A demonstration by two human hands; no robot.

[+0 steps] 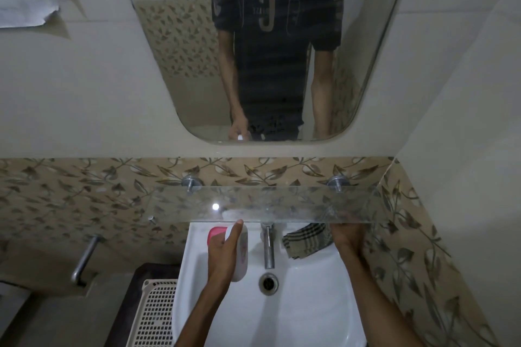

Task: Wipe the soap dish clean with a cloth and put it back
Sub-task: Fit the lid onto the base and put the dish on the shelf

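My left hand (224, 252) grips a white soap dish (242, 253) over the left side of the sink, just below the glass shelf's front edge. A pink soap bar (216, 234) sits on the sink rim right behind that hand. A checked brown-and-beige cloth (307, 239) lies on the sink's back right rim. My right hand (348, 236) rests at the cloth's right end, partly under the shelf; whether its fingers hold the cloth is unclear.
A glass shelf (282, 203) on two metal pegs juts out above the white sink (304, 304). The chrome tap (267, 245) stands at the back centre above the drain (268, 282). A white perforated basket (153, 315) sits at lower left, and a mirror (267, 51) hangs above.
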